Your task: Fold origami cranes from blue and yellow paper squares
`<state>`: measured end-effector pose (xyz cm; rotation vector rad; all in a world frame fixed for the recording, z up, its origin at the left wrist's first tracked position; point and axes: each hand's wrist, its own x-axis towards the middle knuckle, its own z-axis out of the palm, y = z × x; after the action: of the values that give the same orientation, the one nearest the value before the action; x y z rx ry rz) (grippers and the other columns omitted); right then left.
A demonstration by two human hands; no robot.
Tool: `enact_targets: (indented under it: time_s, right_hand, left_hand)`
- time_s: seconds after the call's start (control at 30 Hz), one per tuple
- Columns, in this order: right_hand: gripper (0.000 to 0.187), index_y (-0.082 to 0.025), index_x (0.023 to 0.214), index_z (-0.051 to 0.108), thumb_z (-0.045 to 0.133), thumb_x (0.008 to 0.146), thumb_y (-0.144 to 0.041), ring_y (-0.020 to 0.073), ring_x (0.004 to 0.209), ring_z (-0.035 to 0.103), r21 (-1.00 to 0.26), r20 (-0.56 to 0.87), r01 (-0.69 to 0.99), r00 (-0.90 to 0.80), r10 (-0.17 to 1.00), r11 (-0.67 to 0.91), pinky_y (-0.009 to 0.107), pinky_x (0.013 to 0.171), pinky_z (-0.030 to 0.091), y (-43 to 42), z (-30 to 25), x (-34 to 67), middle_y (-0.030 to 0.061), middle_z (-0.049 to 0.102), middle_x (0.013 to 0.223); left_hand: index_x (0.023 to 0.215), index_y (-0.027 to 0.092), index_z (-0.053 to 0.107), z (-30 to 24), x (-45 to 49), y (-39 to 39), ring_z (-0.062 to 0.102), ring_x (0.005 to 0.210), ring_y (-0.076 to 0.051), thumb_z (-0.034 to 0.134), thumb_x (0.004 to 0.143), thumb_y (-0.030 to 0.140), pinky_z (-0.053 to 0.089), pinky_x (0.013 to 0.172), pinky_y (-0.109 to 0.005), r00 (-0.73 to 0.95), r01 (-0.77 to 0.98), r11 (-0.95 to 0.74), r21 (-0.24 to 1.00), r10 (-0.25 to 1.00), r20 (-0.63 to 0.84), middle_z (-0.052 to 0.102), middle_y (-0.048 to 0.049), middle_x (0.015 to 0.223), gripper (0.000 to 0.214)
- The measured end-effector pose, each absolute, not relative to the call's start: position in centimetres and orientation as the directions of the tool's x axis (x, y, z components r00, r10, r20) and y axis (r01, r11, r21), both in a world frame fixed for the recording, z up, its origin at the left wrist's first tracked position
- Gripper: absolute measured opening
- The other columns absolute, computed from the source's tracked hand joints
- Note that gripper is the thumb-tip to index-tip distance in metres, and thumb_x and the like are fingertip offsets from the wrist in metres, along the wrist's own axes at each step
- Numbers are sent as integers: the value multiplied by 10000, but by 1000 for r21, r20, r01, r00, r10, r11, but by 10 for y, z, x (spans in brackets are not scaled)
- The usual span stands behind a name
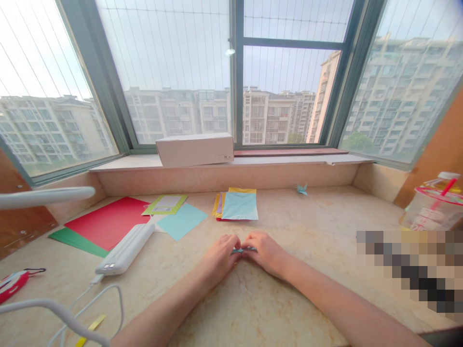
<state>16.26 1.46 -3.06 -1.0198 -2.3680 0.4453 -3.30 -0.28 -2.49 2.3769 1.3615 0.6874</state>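
Observation:
My left hand (220,253) and my right hand (265,250) meet at the middle of the marble desk (307,231). Both have their fingers pinched together on a small folded piece of blue paper (243,250), which lies low on the desk between them. Most of the paper is hidden under my fingers. Beyond my hands lies a stack of coloured paper squares (238,205) with a light blue sheet on top. A single light blue sheet (182,220) lies to the left of it.
Red paper (108,220) over green paper (74,239) lies far left, with a white lamp base (125,250) and its cable (83,299). A white box (195,149) sits on the window sill. A small blue paper crane (302,189) stands at the back. A plastic cup (434,202) stands right.

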Motion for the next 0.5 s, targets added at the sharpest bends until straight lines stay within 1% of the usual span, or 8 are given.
enact_targets:
  time_s: [0.1,0.23,0.37,0.5]
  right_hand:
    - [156,-215,928,759,608,918,-254,185,887,633,-528,309,564,-569,762,635,286,831,462,13,-29,164,39,691,935]
    - [148,-240,958,756,615,918,-263,193,922,623,-480,332,582,-572,750,657,304,866,450,11,-26,164,32,694,952]
    - [146,-233,982,745,619,917,-268,210,964,627,-425,316,618,-584,748,662,323,889,436,8,-22,164,37,709,974]
    - [133,-220,980,731,624,909,-257,218,982,639,-446,290,625,-576,764,641,323,898,433,6,-19,163,42,722,1007]
  left_hand:
    - [870,210,565,-25,-32,-2,582,911,-207,586,851,189,450,821,-322,421,723,-481,495,876,236,621,-24,919,35]
    - [857,211,565,-23,-32,-2,578,916,-204,581,851,177,444,823,-315,428,716,-489,498,871,240,623,-20,917,38]
    - [852,209,574,-25,-32,-1,581,907,-197,577,847,162,441,820,-308,425,700,-494,517,869,254,625,-16,918,48]
    - [837,206,583,-28,-32,0,584,898,-193,591,846,180,440,802,-298,431,684,-506,525,862,269,629,-16,917,29]
